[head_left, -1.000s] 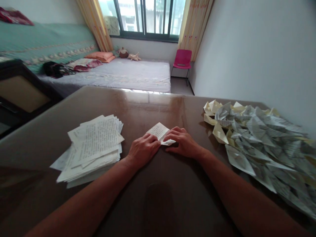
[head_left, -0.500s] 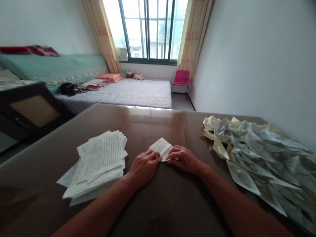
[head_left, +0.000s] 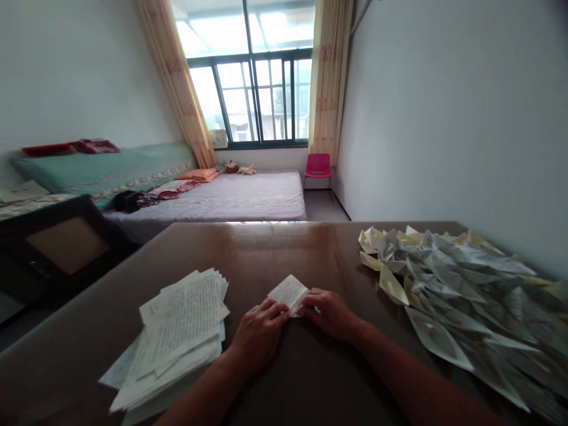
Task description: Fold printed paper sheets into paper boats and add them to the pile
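Note:
A small folded sheet of printed paper (head_left: 287, 291) lies on the brown table between my hands. My left hand (head_left: 262, 325) presses its lower left edge with closed fingers. On the paper's right side, my right hand (head_left: 326, 310) grips the edge, its fingers bent together and partly covering it. To the left is a loose stack of printed sheets (head_left: 181, 322), with uneven corners sticking out. A large heap of folded paper boats (head_left: 448, 284), white and cream, covers the table's right side.
The glossy brown table (head_left: 266, 245) reaches toward a bed (head_left: 248, 198) with a pale cover. A pink chair (head_left: 318, 166) stands by the right wall. At left is a dark cabinet (head_left: 66, 245). A window (head_left: 252, 100) with curtains fills the back.
My view has tilted upward, so everything sits lower in the picture. My right hand's fingers have drawn in on the folded paper's right side, while my left hand stays on its left edge.

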The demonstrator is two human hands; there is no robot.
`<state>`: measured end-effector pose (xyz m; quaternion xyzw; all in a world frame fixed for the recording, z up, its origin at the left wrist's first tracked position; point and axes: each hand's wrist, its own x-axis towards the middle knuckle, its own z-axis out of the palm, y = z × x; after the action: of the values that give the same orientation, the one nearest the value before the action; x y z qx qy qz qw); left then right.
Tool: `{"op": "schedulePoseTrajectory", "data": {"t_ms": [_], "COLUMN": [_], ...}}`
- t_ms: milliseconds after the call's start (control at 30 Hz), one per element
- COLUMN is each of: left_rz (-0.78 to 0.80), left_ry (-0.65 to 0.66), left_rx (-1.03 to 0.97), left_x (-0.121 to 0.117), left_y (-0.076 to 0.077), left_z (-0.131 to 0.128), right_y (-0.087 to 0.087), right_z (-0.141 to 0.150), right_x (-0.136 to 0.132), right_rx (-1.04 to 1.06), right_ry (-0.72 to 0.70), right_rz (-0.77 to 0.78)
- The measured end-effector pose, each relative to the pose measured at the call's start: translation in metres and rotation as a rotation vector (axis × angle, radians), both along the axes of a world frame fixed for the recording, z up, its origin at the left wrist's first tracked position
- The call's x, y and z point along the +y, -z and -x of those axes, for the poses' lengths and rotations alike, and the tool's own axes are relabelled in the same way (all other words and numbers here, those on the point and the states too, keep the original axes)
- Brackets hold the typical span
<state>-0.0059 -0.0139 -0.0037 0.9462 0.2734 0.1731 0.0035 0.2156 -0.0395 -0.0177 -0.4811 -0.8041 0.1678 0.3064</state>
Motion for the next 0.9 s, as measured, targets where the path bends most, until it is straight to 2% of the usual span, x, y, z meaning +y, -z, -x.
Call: {"op": "schedulePoseTrajectory", "data": {"t_ms": [333,900], "left_rz": [0.015,-0.041], "left_ry": [0.028,0.023], "left_rx": [-0.002,-0.021], "left_x": [-0.0024,0.0012], "left_y": [-0.0005,0.0001], "left_z": [-0.0023,0.0013], "right_y": [-0.001,-0.0001], "right_z": [-0.0083,-0.0017], "right_x": [0.0016,0.0017], "right_rx": [0.002,-0.107], "right_ry": [0.006,0.214], "right_rz": [0.059,0.089]}}
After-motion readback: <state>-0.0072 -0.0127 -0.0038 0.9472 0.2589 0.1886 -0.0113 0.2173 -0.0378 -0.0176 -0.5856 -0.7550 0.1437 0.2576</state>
